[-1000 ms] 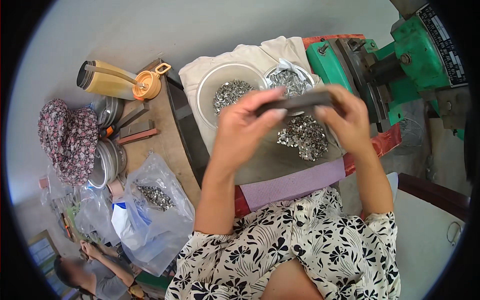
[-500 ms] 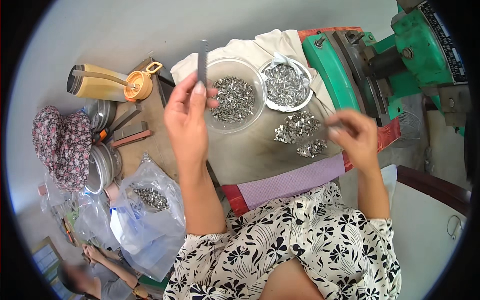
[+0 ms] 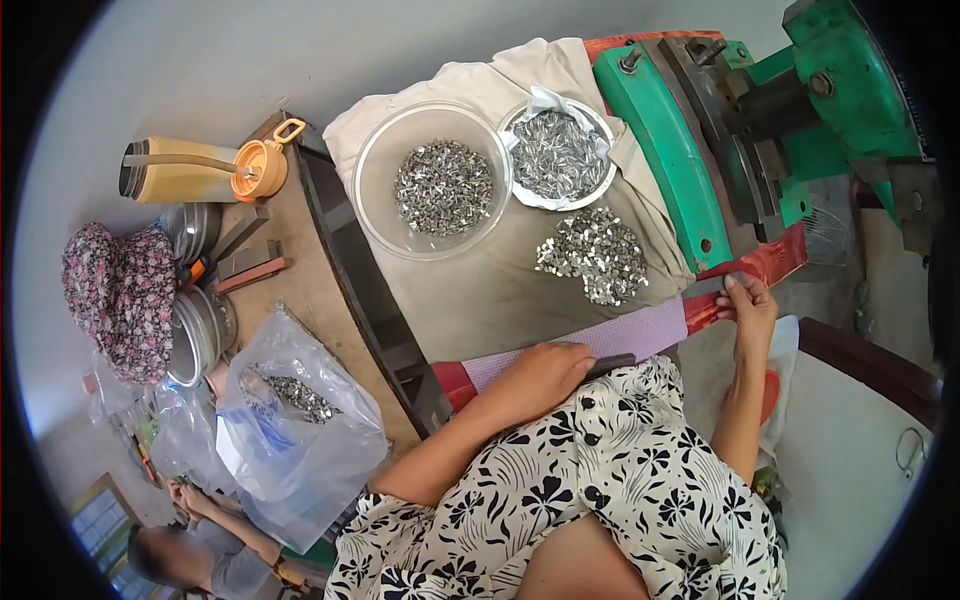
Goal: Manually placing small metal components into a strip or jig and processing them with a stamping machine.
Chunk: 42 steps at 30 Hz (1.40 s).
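Note:
My left hand [image 3: 553, 375] is closed low at the near edge of the work surface, by the lilac mat [image 3: 530, 364]. A dark metal strip [image 3: 612, 362] sticks out of it to the right; the toothed edge seen earlier is not clear now. At the near right corner, my right hand [image 3: 750, 303] has thumb and fingers pinched at the red cover [image 3: 765, 263]. A flat grey edge shows at its fingertips, but I cannot tell what is gripped. Between and beyond the hands lies a heap of small shiny metal pieces [image 3: 598, 256] on the beige cloth [image 3: 470, 305].
A clear plastic tub [image 3: 365, 205] and a white bowl [image 3: 607, 180] hold metal pieces. The green press [image 3: 660, 160] stands at the right. On a left side table are a yellow bottle [image 3: 195, 180], a floral hat [image 3: 118, 290] and a plastic bag [image 3: 300, 470]. Another person [image 3: 200, 550] sits far left.
My left hand has come down from above the tub to the near edge with the strip. My right hand has moved right and down from the heap, whose pieces now lie in one pile.

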### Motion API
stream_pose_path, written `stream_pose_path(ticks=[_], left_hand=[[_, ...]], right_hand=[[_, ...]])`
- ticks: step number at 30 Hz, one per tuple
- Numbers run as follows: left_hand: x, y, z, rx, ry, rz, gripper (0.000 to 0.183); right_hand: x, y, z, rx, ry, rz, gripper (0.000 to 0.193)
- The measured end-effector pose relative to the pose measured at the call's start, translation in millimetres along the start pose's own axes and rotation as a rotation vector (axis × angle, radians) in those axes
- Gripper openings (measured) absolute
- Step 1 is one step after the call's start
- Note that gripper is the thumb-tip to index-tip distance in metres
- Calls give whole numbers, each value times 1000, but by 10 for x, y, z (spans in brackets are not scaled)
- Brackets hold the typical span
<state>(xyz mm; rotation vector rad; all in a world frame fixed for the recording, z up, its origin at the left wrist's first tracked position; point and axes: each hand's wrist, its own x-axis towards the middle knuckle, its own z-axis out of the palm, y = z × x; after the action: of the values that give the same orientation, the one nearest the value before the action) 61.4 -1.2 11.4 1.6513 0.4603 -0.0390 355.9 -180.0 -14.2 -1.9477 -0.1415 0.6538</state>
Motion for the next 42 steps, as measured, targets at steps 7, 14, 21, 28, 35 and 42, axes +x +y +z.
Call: stream_pose_path(ticks=[7, 14, 21, 28, 35, 42], left_hand=[[-252, 28, -119, 214, 161, -81, 32], [-438, -38, -62, 576, 255, -15, 29], [-451, -111, -17, 631, 316, 43, 28], [-497, -126, -5, 597, 338, 95, 28], [-482, -148, 11, 594, 383, 135, 26], [-338, -151, 50, 601, 428, 192, 25]], right_hand=[[-176, -63, 202, -123, 53, -355, 37], [-656, -564, 605, -414, -394, -788, 16], [-737, -530, 994, -608, -672, -986, 14], [-907, -529, 1305, -806, -767, -1081, 10], [-915, -552, 1311, -746, -717, -951, 14], [-844, -545, 1440, -739, -588, -993, 16]])
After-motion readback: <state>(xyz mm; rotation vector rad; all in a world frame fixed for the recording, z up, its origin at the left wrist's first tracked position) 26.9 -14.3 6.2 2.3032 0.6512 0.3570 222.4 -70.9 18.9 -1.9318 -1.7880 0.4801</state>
